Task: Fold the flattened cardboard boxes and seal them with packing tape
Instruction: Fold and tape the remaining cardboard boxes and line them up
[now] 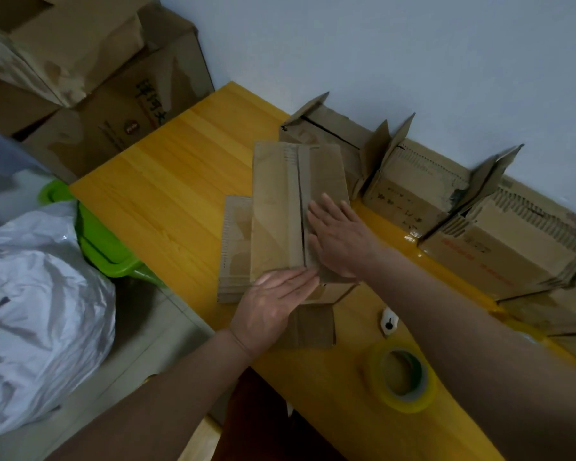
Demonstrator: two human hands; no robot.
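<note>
Tape roll [402, 377] flat on yellow table [167, 188], nearest edge; small white cutter [388, 321] just beyond. Left hand [273, 307] flat on near end of box [296, 211], fingers straight and together. Right hand [341, 237] palm-down on right flap beside centre seam, fingers straight, slightly spread. Box at table middle, flaps closed. Farther back, folded boxes [499, 247] in row along wall. Left, off table: green tub [103, 241], white plastic bag [34, 304]

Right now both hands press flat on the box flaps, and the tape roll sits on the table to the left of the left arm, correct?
Not quite. The head view shows the tape roll between the arms. Both the left hand and right hand do press flat on the box flaps.
</note>
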